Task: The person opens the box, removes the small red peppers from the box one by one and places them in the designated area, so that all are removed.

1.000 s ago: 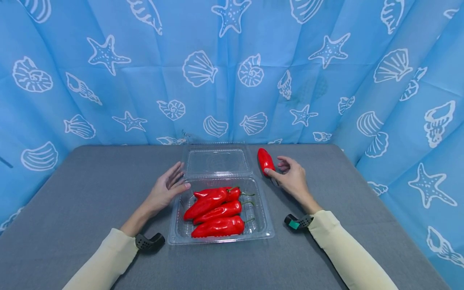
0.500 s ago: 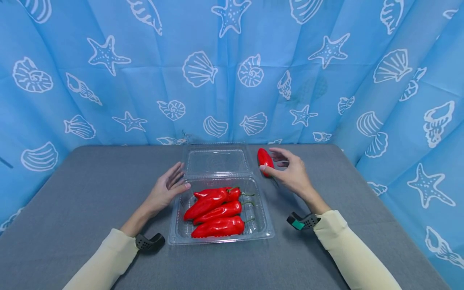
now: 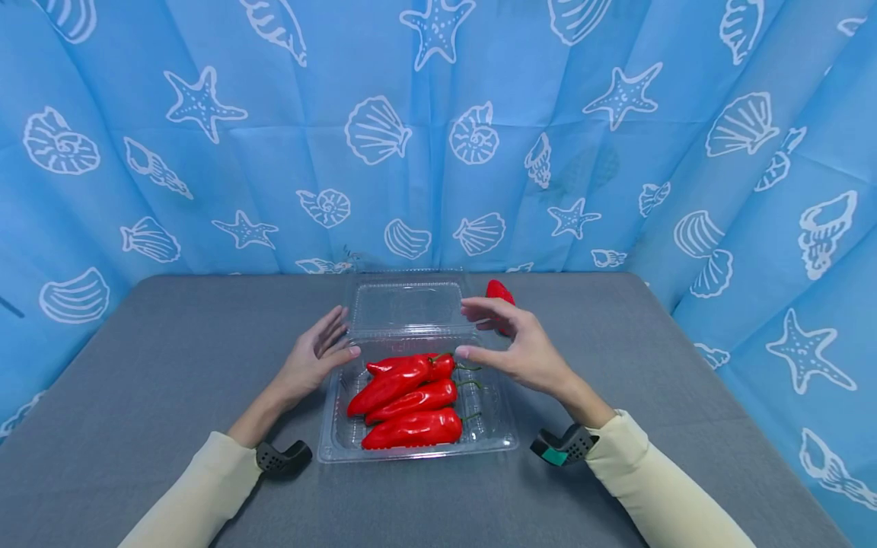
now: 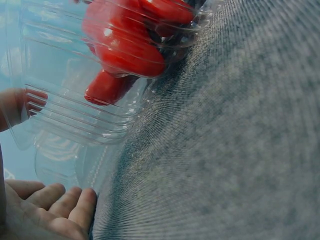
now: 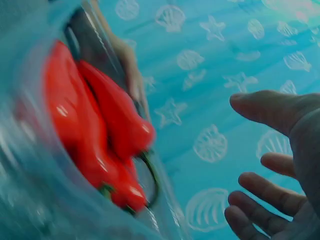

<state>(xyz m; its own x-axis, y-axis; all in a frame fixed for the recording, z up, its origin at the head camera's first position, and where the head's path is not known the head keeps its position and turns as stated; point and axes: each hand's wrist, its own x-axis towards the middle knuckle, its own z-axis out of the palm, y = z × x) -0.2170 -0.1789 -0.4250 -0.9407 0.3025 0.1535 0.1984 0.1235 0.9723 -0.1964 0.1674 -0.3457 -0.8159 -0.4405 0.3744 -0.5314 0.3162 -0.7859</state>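
four glossy, tapered red peppers (image 3: 414, 401), seemingly all green-stemmed, lie overlapping; left hand (image 3: 314, 356) and right hand (image 3: 526, 348) gape wide.

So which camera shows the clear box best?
The head view: the open clear box shows nearly whole, lid included. The left wrist view shows its ridged side close up; the right wrist view, only a blurry part.

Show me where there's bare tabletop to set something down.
Bare gray table lies left of the left hand, right of the right hand out to the curtain, and in front of the tray, between the sleeves. It's crowded inside the tray, where red peppers overlap, and just beyond the right hand, where a loose pepper lies beside the lid.
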